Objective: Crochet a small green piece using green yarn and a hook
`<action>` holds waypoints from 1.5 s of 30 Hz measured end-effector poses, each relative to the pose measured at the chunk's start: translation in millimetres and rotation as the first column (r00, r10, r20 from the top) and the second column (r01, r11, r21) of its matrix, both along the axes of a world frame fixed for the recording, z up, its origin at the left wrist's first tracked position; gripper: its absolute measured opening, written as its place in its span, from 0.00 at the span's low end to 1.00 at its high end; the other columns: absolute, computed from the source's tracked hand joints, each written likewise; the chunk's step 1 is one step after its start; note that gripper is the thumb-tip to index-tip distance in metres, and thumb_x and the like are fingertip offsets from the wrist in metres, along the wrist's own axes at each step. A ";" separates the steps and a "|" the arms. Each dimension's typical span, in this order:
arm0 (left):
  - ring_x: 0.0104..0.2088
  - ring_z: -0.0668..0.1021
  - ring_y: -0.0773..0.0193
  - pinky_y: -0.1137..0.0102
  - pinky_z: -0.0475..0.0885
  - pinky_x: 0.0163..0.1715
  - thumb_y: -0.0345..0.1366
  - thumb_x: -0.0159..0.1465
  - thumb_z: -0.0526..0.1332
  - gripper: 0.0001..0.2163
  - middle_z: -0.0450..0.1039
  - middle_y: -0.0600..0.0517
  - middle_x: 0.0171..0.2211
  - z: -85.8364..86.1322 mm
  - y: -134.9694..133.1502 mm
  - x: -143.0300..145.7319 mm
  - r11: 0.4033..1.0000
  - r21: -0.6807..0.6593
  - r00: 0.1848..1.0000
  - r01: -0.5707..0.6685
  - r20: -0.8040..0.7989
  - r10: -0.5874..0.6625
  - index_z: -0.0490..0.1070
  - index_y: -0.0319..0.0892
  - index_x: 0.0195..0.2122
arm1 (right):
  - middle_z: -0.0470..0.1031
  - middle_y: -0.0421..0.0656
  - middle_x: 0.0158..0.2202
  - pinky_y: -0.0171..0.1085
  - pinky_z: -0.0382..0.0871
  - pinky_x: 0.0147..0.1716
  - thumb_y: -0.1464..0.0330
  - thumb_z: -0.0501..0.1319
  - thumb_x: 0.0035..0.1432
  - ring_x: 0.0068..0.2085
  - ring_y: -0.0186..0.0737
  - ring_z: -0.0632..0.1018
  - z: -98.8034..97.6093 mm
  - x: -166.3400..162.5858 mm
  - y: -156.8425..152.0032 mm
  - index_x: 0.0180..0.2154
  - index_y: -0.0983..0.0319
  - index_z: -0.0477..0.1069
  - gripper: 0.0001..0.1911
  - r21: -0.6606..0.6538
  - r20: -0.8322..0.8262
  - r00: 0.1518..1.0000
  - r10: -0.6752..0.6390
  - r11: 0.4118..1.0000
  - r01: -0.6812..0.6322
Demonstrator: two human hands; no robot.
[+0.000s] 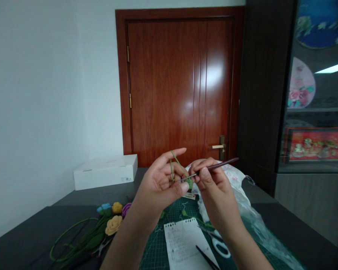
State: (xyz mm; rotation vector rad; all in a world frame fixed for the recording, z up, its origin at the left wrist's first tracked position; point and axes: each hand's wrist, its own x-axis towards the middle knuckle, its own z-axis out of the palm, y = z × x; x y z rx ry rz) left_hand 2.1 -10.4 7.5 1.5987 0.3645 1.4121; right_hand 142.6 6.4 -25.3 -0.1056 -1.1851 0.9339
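My left hand pinches a small piece of green crochet work between thumb and fingers. Green yarn loops over its raised index finger and runs down to the piece. In my right hand is a crochet hook with a dark handle, gripped like a pen. The hook's thin metal shaft points left and meets the green work. Both hands are held up above the table, close together. The hook's very tip is too small to make out.
Below lies a green cutting mat with a handwritten notepad sheet, white-handled scissors and a black pen-like tool. Crocheted flowers lie left; a white box stands behind. Plastic bags lie right.
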 end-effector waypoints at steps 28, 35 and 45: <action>0.25 0.75 0.68 0.75 0.65 0.19 0.20 0.52 0.67 0.27 0.72 0.56 0.28 -7.1 8.0 8.9 0.992 -0.028 0.991 -0.121 0.048 0.122 0.70 0.38 0.55 | 0.71 0.35 0.30 0.33 0.69 0.30 0.61 0.65 0.64 0.28 0.31 0.72 -10.5 -0.8 13.3 0.33 0.58 0.70 0.10 -0.026 0.150 0.986 -0.073 0.997 0.078; 0.23 0.73 0.69 0.74 0.61 0.17 0.21 0.49 0.68 0.28 0.71 0.58 0.25 -16.4 26.4 17.1 0.982 -0.146 0.987 -0.122 0.086 0.135 0.71 0.40 0.52 | 0.69 0.33 0.25 0.34 0.66 0.29 0.57 0.68 0.59 0.26 0.32 0.71 -14.1 3.5 33.8 0.31 0.58 0.68 0.15 -0.099 0.197 0.972 -0.132 0.983 0.153; 0.19 0.72 0.68 0.74 0.60 0.18 0.24 0.47 0.70 0.26 0.69 0.61 0.20 -143.6 30.0 9.2 0.892 -0.433 0.984 -0.129 0.055 0.169 0.70 0.39 0.49 | 0.71 0.35 0.21 0.36 0.69 0.26 0.48 0.70 0.52 0.23 0.35 0.73 -143.4 -4.9 24.3 0.29 0.59 0.69 0.22 -0.391 0.296 0.955 -0.015 0.910 0.136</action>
